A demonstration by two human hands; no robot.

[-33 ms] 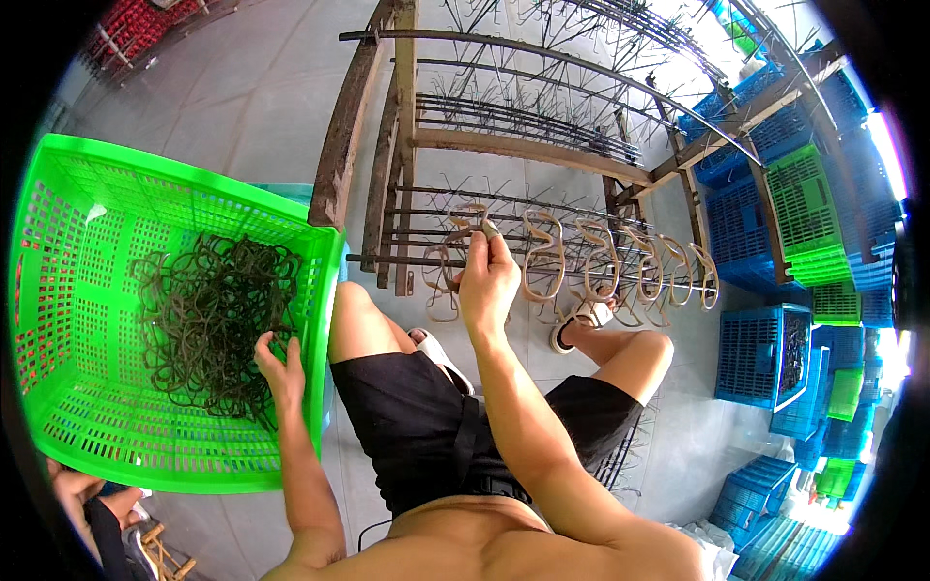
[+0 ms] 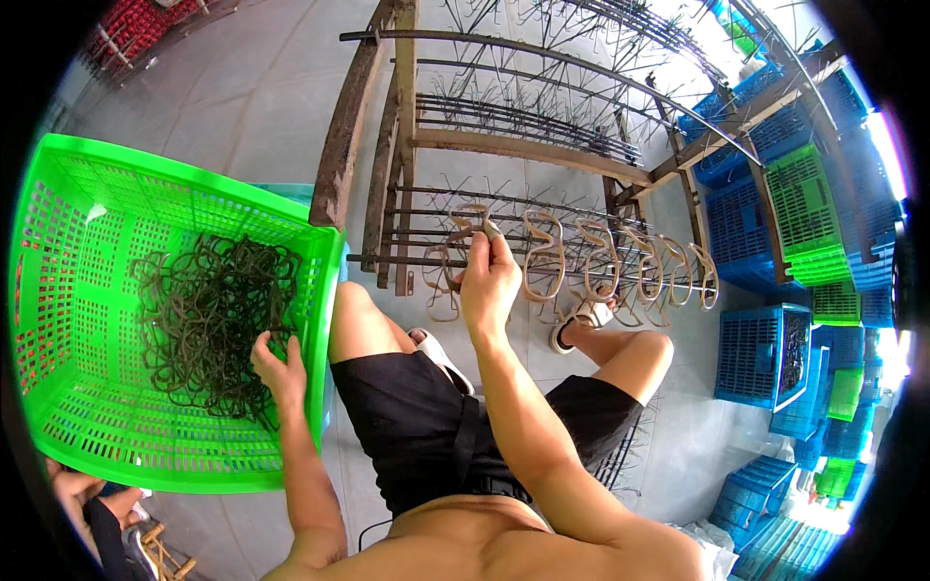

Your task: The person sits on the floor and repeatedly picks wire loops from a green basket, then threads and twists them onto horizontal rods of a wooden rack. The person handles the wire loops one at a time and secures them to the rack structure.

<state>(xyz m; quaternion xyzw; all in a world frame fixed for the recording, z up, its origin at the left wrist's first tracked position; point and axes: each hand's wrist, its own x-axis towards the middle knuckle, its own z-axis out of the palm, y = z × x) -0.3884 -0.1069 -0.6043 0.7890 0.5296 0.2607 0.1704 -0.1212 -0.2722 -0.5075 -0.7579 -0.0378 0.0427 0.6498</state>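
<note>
My left hand [image 2: 279, 368] is inside a green plastic basket [image 2: 174, 474], at the right edge of a tangled heap of dark, thin looped frames [image 2: 213, 324]. Its thumb and fingers are apart, with nothing plainly between them. My right hand [image 2: 489, 281] is raised at a rack rod, pinching a pale looped frame shaped like a goggle rim [image 2: 472, 215]. The fingers hide part of that frame. Just right of this hand, several similar pale frames [image 2: 544, 257] hang in a row from the hooks of the rod [image 2: 387, 259].
The hook-covered rods rest on a rack with wooden posts [image 2: 334, 126] in front of me. Blue and green crates [image 2: 751, 353] are stacked along the right. Another person's legs [image 2: 116, 508] show at the lower left, beside a small wooden stool [image 2: 167, 554].
My left hand has shifted very slightly left over the heap. My right hand stays at the rod.
</note>
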